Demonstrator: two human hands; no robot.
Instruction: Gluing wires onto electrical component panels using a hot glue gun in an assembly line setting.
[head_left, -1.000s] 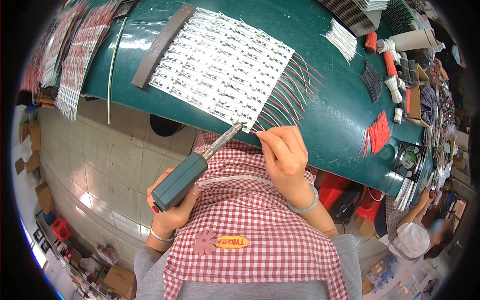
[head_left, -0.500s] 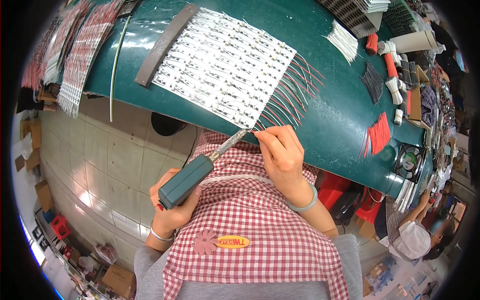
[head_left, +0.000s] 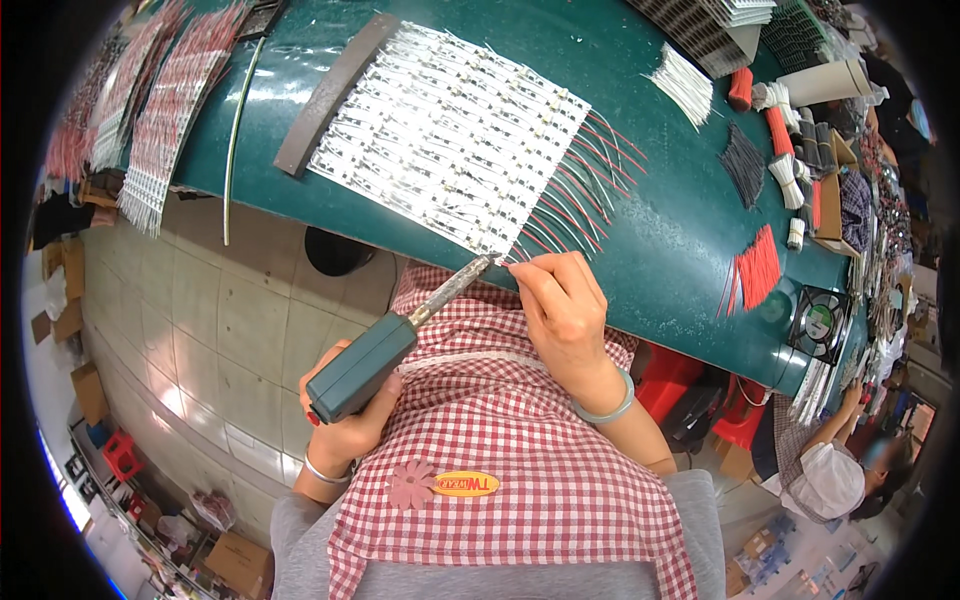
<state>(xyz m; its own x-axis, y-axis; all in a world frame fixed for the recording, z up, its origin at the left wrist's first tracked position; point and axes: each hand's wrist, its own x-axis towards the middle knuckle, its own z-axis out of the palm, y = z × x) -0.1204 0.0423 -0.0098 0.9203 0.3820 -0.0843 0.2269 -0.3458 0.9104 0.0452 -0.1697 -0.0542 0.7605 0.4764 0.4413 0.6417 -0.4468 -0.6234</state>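
Note:
My left hand is wrapped round the dark green handle of a soldering iron. Its metal barrel slants up to the right, and the tip meets the near corner of a white circuit board panel with many rows of small parts. Right beside that tip, the thumb and forefinger of my right hand pinch a thin wire, mostly hidden by the fingers; a little red shows. Red, white and dark wires fan out from the panel's right edge. A dark brown bar lies along its left edge.
On the green table lie loose white wires, black wires and red wires. A small fan stands at the right end. Finished-looking wired strips hang over the left edge. Another person sits at lower right.
The soldering iron's handle has shifted slightly left and down, its tip staying at the panel's near corner. My right hand has hardly moved.

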